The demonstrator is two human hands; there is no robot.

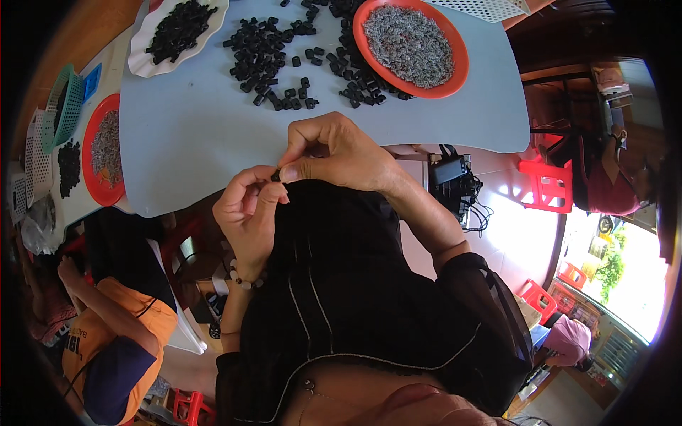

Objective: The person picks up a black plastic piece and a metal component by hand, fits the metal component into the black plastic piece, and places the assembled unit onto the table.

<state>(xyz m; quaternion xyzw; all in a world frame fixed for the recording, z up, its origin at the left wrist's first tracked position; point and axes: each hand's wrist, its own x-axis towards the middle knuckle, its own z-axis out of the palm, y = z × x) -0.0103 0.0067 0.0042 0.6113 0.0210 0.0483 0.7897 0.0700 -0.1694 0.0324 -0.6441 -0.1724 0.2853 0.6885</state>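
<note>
Just past the table's near edge, my two hands meet in front of my black top. My left hand (pixel 247 211) pinches a small black plastic piece (pixel 276 175) between thumb and fingers. From the other side, my right hand (pixel 339 157) closes thumb and forefinger on the same piece. Fingertips cover most of it, so its exact shape is hidden. Beyond the hands, loose black plastic parts (pixel 257 57) of a similar look lie in heaps on the table. An orange-red plate (pixel 460 53) at the far right holds many small silvery pieces, too fine to make out singly.
A white wavy-rimmed plate (pixel 140 65) of black parts stands far left on the pale table (pixel 177 149). Behind the orange-red plate is a white perforated basket (pixel 490 8). Another table at left bears a red plate (pixel 92 177) and a green basket (pixel 65 117). A co-worker (pixel 121 348) sits lower left.
</note>
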